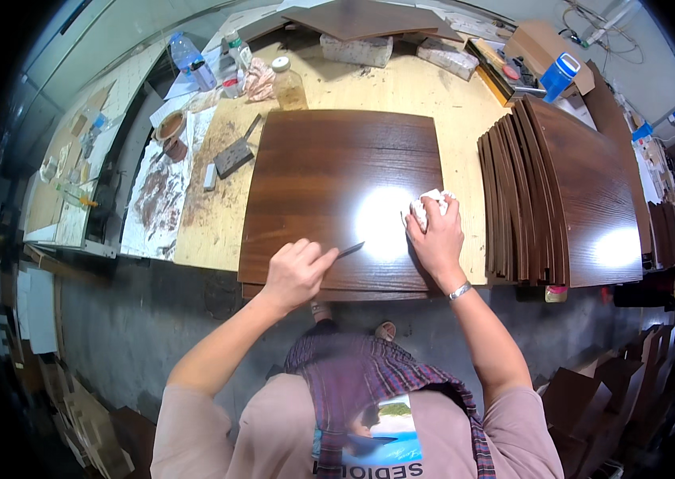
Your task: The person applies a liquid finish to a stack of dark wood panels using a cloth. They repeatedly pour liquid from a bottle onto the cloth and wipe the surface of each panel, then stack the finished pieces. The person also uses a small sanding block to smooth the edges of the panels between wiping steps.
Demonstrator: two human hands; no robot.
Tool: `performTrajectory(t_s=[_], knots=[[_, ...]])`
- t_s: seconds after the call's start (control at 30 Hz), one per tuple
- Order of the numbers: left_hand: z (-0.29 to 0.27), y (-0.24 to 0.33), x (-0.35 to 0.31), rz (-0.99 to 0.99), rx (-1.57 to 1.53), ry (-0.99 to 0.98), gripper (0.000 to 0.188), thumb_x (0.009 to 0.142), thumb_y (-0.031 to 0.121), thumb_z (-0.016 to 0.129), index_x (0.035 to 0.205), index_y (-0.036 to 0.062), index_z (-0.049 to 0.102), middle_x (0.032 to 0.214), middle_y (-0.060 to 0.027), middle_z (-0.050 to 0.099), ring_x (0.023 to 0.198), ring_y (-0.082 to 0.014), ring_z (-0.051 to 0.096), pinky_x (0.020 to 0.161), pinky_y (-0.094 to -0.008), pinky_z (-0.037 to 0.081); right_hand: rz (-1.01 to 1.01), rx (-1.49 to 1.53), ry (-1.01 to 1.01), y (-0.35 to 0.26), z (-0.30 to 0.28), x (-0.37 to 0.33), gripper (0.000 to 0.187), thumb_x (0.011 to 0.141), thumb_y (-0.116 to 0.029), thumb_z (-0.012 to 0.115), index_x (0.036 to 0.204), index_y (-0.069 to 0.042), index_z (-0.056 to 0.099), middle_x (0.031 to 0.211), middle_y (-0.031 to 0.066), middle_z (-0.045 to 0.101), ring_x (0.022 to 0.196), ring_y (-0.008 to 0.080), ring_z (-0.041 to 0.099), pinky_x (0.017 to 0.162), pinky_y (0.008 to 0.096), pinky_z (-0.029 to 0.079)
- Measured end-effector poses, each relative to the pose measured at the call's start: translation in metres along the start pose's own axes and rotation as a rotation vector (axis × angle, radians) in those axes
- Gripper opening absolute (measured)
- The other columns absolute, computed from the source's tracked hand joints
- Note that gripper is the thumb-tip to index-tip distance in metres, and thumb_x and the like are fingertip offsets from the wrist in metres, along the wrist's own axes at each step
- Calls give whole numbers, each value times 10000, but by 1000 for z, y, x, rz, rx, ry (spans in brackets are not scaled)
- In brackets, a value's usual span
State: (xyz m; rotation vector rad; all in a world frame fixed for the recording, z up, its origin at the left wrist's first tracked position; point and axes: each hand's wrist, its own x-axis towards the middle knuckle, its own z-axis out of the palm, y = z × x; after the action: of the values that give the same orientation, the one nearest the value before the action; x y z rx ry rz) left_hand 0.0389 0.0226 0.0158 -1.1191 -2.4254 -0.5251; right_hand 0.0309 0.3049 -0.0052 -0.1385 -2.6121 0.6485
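- A dark brown panel (329, 164) lies flat at the front of the pale worktop (214, 231), squarely before the person, with at least one more board edge showing beneath its near side.
- The left hand (297, 267), fingers curled, pinches a thin dark tool (351, 250), its tip out over the panel's glossy face; a slip or too steep an angle could scratch the finish.
- The right hand (438, 235) bunches a crumpled white cloth (433, 203) at the panel's right edge; grit or residue in its folds could smear or mar the surface.
- Bright glare (385, 223) covers the wood between the two hands, and could hide a flaw from the eye.
- Just beyond the far edge stands a capped bottle (289, 88) of yellowish liquid, near enough to be knocked if the panel is pushed back.
- To the left, a flat dark scraper (234, 158) and a small grey block (210, 177) lie close by, crowding any sideways shift; a brown-stained cup (170, 125) sits farther off, a spill risk.
- To the right, leaning brown panels (585, 184) form a tight row, limiting elbow room; a bump could scuff them.
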Motion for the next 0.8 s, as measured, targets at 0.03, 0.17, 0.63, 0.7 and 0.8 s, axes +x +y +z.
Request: performTrajectory(t_s=[0.03,0.17,0.63,0.7,0.8], knots=[[5,-9,12,30,22,13,259,720,73,695,976,111,717,720,-61,515,684,-249,566,585,-376,465,4,3,4,-1,0,0,359,839,-291,728,1128,-96,642,1294,295,486,1082,474,577,842,508,528],[37,-111,64,-111,220,136,125,744,41,578,814,111,653,751,-77,558,711,-280,580,640,-416,522,33,-2,14,-4,2,0,369,820,-281,728,1127,-93,650,1295,289,489,1102,469,575,848,503,532],[55,-229,101,-393,364,135,108,838,69,585,797,78,685,812,-100,596,795,-294,623,669,-423,532,125,19,5,-9,1,3,330,812,-301,735,1065,-92,697,1309,280,507,1117,441,598,837,484,544],[64,-187,99,-200,245,159,63,815,85,599,792,80,658,833,-93,591,820,-296,604,692,-429,531,120,7,17,-6,3,3,326,807,-295,738,1058,-92,701,1307,277,511,1115,437,599,839,481,545],[55,-179,100,-277,231,156,89,809,85,592,803,82,681,825,-92,599,819,-305,618,691,-445,517,110,7,23,-6,2,3,325,798,-284,740,1059,-95,704,1306,270,513,1114,431,602,835,477,547]])
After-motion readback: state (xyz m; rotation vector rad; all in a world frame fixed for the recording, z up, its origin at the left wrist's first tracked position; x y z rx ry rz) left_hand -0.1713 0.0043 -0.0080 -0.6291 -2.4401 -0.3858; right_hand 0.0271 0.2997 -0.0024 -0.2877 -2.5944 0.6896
